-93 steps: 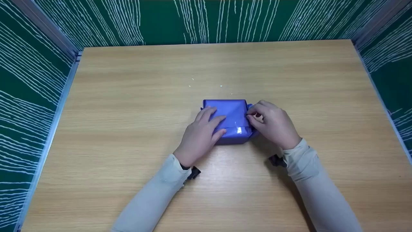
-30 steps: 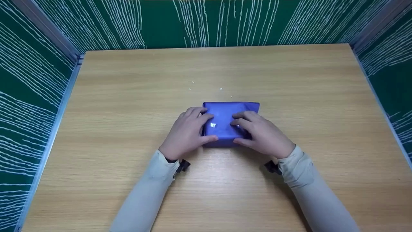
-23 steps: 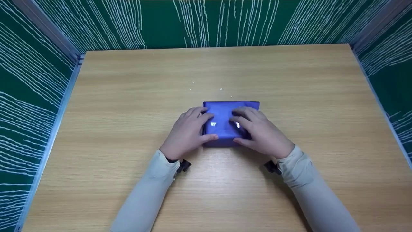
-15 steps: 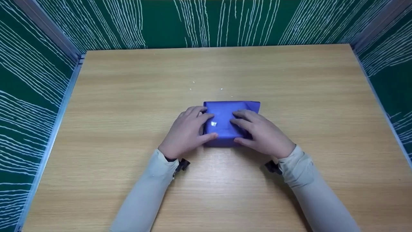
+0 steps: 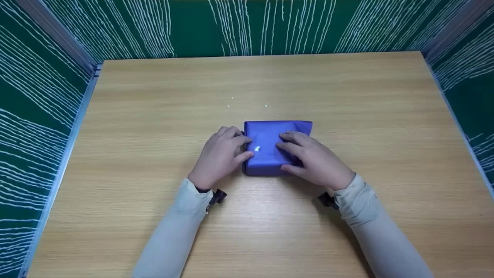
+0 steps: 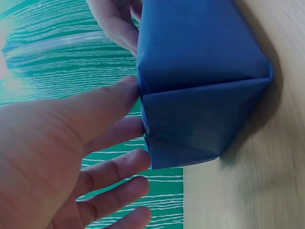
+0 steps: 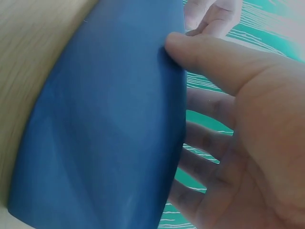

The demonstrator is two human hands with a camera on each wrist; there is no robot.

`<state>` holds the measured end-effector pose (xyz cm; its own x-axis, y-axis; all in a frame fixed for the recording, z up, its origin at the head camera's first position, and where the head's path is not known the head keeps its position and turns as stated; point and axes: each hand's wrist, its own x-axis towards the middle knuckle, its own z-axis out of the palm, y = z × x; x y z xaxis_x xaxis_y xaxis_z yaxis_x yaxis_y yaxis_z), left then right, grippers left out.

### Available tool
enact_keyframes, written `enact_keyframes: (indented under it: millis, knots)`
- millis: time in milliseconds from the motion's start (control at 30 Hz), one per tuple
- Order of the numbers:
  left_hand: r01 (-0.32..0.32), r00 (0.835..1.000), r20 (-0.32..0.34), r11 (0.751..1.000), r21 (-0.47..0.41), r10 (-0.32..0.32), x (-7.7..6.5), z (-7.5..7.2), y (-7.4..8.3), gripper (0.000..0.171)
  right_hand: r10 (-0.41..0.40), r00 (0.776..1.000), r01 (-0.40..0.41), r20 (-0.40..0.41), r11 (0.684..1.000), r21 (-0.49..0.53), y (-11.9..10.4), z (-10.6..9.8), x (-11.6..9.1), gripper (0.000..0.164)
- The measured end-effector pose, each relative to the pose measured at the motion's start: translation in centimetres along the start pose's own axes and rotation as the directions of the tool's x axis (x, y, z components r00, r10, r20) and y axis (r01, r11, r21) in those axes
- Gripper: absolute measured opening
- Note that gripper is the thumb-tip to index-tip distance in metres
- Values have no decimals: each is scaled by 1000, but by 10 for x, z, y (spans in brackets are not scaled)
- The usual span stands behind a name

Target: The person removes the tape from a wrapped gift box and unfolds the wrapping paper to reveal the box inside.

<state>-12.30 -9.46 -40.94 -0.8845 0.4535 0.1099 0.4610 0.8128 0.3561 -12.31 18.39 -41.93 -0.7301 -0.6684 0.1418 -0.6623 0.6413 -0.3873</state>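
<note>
We rest the relaxed left hand (image 5: pixel 219 155) against the left edge of the blue package (image 5: pixel 265 135), near the middle of the table (image 5: pixel 247 227), and lay the unclenched right hand (image 5: pixel 315 161) across its right part, presumably to steady it while its far right corner flares outward.

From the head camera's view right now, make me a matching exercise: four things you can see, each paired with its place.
Things
1. Bare left hand
2. Bare right hand
3. Tiny pale specks
4. Dark green panels with wavy white lines

Places
A. On the pale wooden tabletop, beyond the glossy violet-blue wrapped package
B. Fingers over the right part of the package's top
C. Along the tabletop's far edge and sides
D. At the package's left end

Pairs: 1-D, 2-B, 3-A, 4-C
</note>
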Motion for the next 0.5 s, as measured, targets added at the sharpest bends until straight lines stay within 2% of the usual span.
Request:
enact_keyframes:
  millis: [200,500]
  knots:
    - [23,999,25,1000,6,-23,1,-1,1,38,8,1000,-8,13,1000,-1,-1,-1,0,58]
    - [10,1000,1,1000,13,-10,2,0,1,25,18,1000,-18,20,1000,-2,-2,-1,0,58]
